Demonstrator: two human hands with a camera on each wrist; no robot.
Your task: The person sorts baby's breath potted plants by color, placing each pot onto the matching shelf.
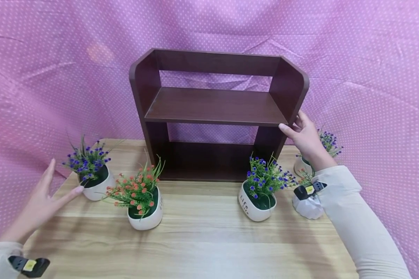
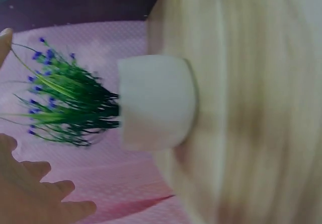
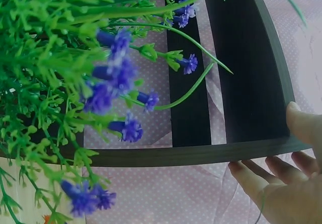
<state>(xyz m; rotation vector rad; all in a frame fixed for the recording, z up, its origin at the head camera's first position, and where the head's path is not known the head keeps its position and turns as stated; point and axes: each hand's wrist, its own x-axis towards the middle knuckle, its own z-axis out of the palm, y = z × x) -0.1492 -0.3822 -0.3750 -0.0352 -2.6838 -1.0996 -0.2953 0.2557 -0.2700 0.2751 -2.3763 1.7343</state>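
Note:
A dark brown two-tier desktop shelf [image 1: 213, 104] stands upright at the back of the table. My right hand [image 1: 308, 141] grips its right side panel, thumb at the front edge and fingers along the outer face; the right wrist view shows the fingers [image 3: 251, 181] under the panel's edge. At far left my left hand [image 1: 38, 205] is spread beside a white pot [image 2: 156, 103] with purple artificial flowers [image 1: 87, 161]. Thumb and fingers point to either side of that plant, and in the left wrist view they are apart from the pot.
In front of the shelf are an orange-flowered potted plant [image 1: 143, 197] and a purple-flowered one [image 1: 256, 205] marked "Life". Right of these, a faceted white pot [image 1: 309, 208] and another purple plant [image 1: 329, 143] are partly hidden by my right arm. Pink dotted cloth [image 1: 377, 97] surrounds the table.

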